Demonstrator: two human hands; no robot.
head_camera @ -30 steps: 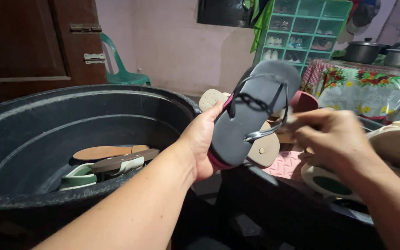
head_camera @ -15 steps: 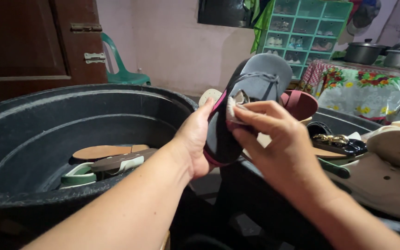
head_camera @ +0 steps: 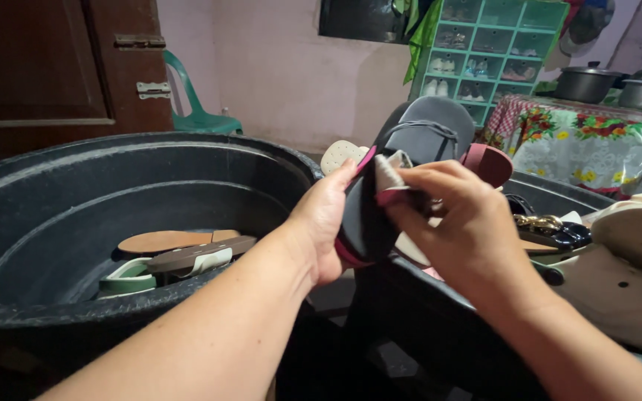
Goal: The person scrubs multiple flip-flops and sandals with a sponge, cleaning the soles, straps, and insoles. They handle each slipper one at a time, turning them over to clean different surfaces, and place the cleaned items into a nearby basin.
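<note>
Dark grey foam flip-flop with pink edge [head_camera: 425,141]: gripped from behind in left hand [head_camera: 325,223]; right hand [head_camera: 458,223] fingers pressed together on a pale cloth pad [head_camera: 388,172] against its sole. Large black plastic tub [head_camera: 53,193] alongside.

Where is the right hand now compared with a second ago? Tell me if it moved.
Yes. The right hand moved left, away from the sandal pile beside the tub and onto the dark sandal held by the left hand.

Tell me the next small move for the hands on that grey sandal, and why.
Probably draw the pale cloth a little further along the grey sandal. The left hand grips the sandal's edge upright, and the right hand presses the cloth on its sole, so it seems steadied.
</note>
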